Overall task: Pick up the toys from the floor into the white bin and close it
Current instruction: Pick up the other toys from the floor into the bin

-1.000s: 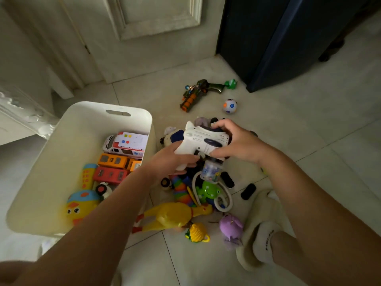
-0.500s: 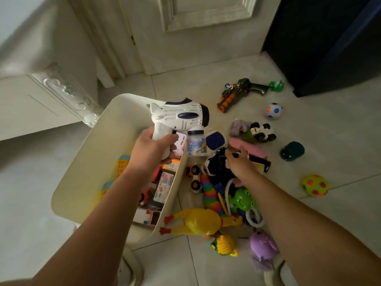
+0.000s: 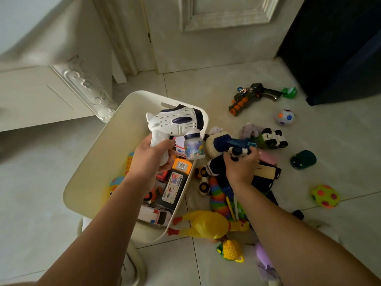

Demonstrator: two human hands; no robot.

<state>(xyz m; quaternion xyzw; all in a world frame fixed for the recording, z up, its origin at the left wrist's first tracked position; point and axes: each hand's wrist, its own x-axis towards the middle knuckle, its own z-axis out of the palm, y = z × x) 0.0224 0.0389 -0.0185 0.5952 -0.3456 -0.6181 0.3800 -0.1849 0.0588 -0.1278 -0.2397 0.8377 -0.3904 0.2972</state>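
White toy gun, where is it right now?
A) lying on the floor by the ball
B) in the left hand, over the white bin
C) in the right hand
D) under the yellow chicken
B: the left hand grips the white toy gun by its handle above the white bin; the right hand holds a blue toy instead.

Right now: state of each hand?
Left hand: closed on the white toy gun, held by its grip above the white bin.
Right hand: closed on a blue toy.
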